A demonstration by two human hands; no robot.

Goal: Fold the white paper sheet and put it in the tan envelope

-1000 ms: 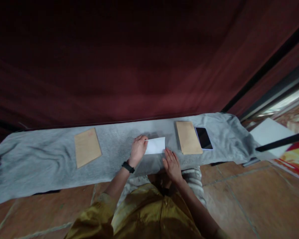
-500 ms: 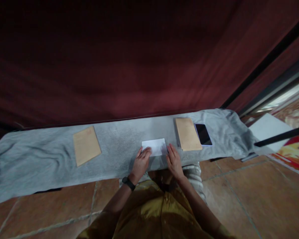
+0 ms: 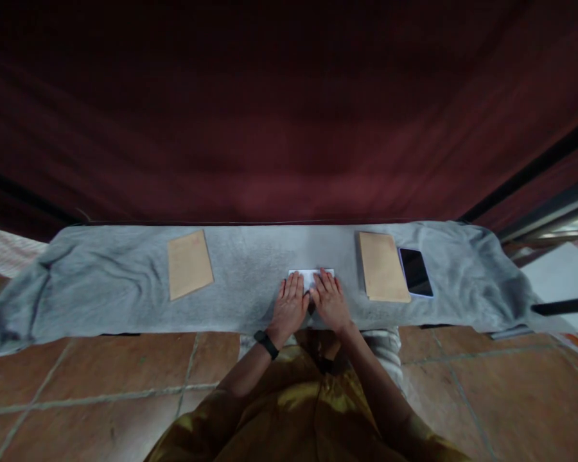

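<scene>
A white sheet of paper (image 3: 310, 276), folded or small, lies on the grey cloth near its front edge. My left hand (image 3: 290, 303) rests flat on the paper's left part, fingers stretched forward. On its right part lies my right hand (image 3: 331, 299), also flat with fingers extended. Between them the two hands hide most of the sheet; only its far edge and a middle strip show. A stack of brown envelopes (image 3: 384, 267) sits to the right of my right hand. Farther left is a single brown envelope (image 3: 189, 265), slightly turned.
Beside the envelope stack is a dark-screened phone (image 3: 416, 272) in a pale purple case. The grey cloth (image 3: 250, 256) covers a long narrow bench, wrinkled at both ends. A dark red curtain (image 3: 289, 128) hangs behind it. Tiled floor (image 3: 125, 366) shows in front.
Both hands have moved onto the paper and now lie flat over it; before, they were at its left and right edges. The view has shifted, so the bench looks straighter.
</scene>
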